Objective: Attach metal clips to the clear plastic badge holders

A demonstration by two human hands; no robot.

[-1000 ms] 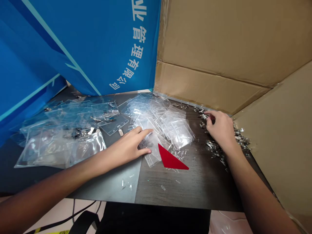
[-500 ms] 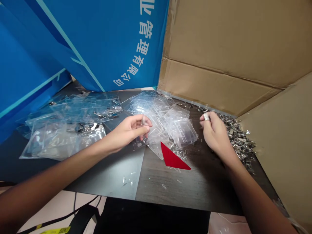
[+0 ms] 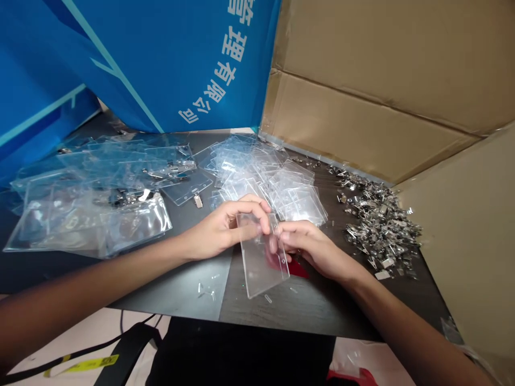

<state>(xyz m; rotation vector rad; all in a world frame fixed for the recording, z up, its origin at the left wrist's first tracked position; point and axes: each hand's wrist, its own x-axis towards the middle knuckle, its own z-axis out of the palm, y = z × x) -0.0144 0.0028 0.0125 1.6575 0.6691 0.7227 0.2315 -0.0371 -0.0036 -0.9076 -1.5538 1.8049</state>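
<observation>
My left hand [image 3: 225, 228] pinches the top edge of a clear plastic badge holder [image 3: 263, 262], held tilted just above the dark table [image 3: 322, 305]. My right hand [image 3: 308, 246] has its fingers closed at the holder's top right edge, touching the left hand's fingertips; whatever small thing it carries is hidden. A red triangle piece [image 3: 298, 268] lies on the table under the right hand. Behind the hands lies a heap of clear badge holders [image 3: 273, 182]. A pile of small metal clips [image 3: 378, 225] sits to the right.
Clear bags of finished holders with clips [image 3: 92, 209] are spread at the left. A blue printed panel [image 3: 140, 59] and cardboard walls [image 3: 382, 91] enclose the table's back and right. Small clear scraps [image 3: 207, 289] dot the front. A black strap [image 3: 124, 354] hangs below the table edge.
My right hand came away from the metal clips with a clip and moved left to meet my left hand. My left hand lifted one badge holder off the heap toward me.
</observation>
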